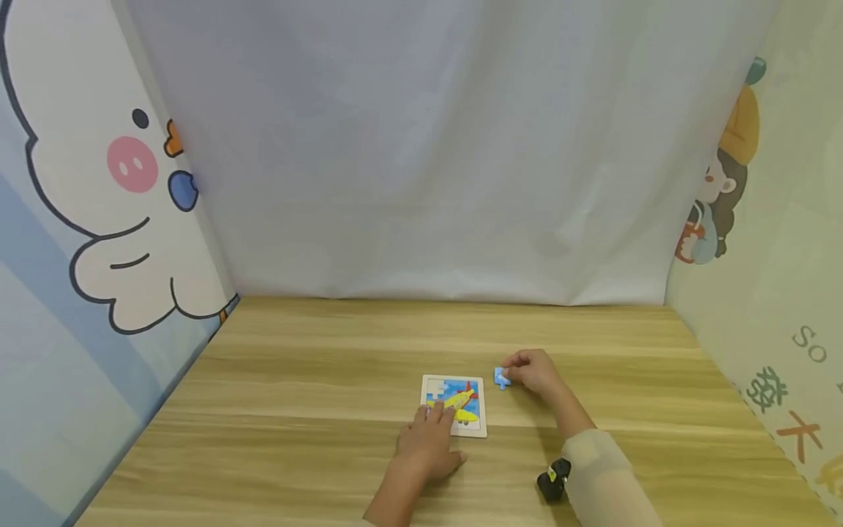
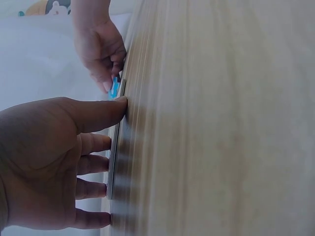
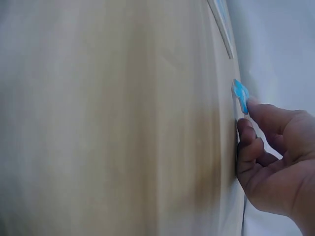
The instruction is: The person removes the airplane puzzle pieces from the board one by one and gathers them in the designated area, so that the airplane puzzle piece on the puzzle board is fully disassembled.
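A square jigsaw puzzle (image 1: 483,410) with a pale frame lies on the table, showing a yellow and red airplane on blue. Bare backing shows in the gap at its upper left corner. My left hand (image 1: 428,443) rests over its lower left edge, fingers extended on the picture and thumb out to the right. Just right of the puzzle, my right hand (image 1: 536,372) pinches a blue puzzle piece (image 1: 499,378) with a white patch between thumb and fingers. In the right wrist view the piece (image 3: 240,93) is tilted close over the wood, thumb tip at its edge.
The wood-grain table (image 1: 296,388) reaches back to a white curtain (image 1: 421,161). Cartoon-printed walls (image 1: 72,380) stand at both sides. A black wrist camera (image 1: 553,481) sits at the right sleeve cuff.
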A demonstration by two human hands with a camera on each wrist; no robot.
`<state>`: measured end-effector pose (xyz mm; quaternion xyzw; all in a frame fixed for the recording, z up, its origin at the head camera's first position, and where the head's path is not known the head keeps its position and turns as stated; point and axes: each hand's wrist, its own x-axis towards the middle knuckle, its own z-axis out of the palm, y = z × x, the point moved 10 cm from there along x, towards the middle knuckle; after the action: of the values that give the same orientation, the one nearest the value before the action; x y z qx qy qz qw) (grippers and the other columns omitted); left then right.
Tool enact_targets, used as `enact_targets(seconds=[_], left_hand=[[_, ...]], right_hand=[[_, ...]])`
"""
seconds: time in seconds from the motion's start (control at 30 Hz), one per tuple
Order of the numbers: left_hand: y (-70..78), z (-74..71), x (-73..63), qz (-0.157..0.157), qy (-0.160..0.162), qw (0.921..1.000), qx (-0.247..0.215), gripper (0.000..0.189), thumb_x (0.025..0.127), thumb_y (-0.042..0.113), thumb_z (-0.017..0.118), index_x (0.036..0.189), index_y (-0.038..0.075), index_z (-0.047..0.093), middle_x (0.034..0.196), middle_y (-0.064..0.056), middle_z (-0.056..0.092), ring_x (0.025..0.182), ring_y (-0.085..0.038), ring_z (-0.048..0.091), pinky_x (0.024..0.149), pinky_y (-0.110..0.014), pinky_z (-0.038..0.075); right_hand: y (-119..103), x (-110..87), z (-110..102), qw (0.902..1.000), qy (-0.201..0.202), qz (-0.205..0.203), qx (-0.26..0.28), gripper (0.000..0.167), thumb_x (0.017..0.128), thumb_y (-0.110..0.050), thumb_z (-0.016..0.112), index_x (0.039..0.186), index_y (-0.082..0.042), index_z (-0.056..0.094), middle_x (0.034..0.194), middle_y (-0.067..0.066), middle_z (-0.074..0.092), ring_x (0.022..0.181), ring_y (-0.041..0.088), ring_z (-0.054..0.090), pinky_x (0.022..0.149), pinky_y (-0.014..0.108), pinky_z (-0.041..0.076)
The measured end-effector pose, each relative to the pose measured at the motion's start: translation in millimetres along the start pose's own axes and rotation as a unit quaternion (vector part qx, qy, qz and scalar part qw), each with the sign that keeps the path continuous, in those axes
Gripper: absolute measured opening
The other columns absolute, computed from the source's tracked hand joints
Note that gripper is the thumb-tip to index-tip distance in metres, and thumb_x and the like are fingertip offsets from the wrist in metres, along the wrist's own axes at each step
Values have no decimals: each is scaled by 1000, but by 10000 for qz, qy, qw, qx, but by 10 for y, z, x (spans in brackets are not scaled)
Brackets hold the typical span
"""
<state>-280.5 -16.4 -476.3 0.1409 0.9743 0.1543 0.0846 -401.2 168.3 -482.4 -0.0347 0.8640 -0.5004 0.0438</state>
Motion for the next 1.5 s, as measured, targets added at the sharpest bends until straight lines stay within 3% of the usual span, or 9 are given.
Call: enact_targets(seconds=[0.23, 0.57, 0.9, 1.23, 1.5], left_hand=[[-1, -12, -9, -7, 34, 10000, -50, 72, 79, 40, 70, 137, 6, 44, 144, -16, 35, 130, -40, 29, 95, -59, 33], [32, -16, -1, 35, 45, 9999, -103, 71, 79, 39, 71, 136, 5, 45, 143, -17, 36, 130, -41, 29, 94, -59, 34], [27, -78, -9, 94, 187, 9998, 1, 66, 80, 37, 70, 134, 5, 48, 141, -17, 38, 127, -42, 33, 93, -58, 36], [16, -168, -21, 108, 544, 9974, -456, 56, 82, 32, 68, 130, 8, 52, 139, -18, 41, 127, -42, 34, 96, -61, 31], [114, -83, 27, 244, 357, 9983, -392, 62, 81, 34, 70, 133, 7, 50, 141, -18, 39, 128, -43, 31, 95, -62, 31]], right_hand=[[11, 24, 11, 9992, 183, 78, -355, 10, 81, -2, 68, 89, 3, 68, 82, 5, 62, 77, 19, 53, 65, 28, 45], [40, -18, -2, 9995, 126, 276, 119, 17, 84, 0, 63, 100, 4, 64, 86, 9, 60, 70, 17, 54, 60, 29, 48], [-162, -60, -8, 9994, 115, -294, -169, 16, 85, -2, 62, 100, 4, 65, 87, 6, 62, 82, 20, 52, 71, 31, 44], [-220, -190, -1, 9982, 204, -559, -115, 12, 86, -2, 62, 96, 4, 65, 82, 5, 61, 74, 19, 52, 63, 29, 44], [-346, -206, 196, 9969, -16, -765, 158, 15, 86, -2, 62, 99, 6, 64, 84, 6, 63, 75, 19, 55, 66, 30, 48]])
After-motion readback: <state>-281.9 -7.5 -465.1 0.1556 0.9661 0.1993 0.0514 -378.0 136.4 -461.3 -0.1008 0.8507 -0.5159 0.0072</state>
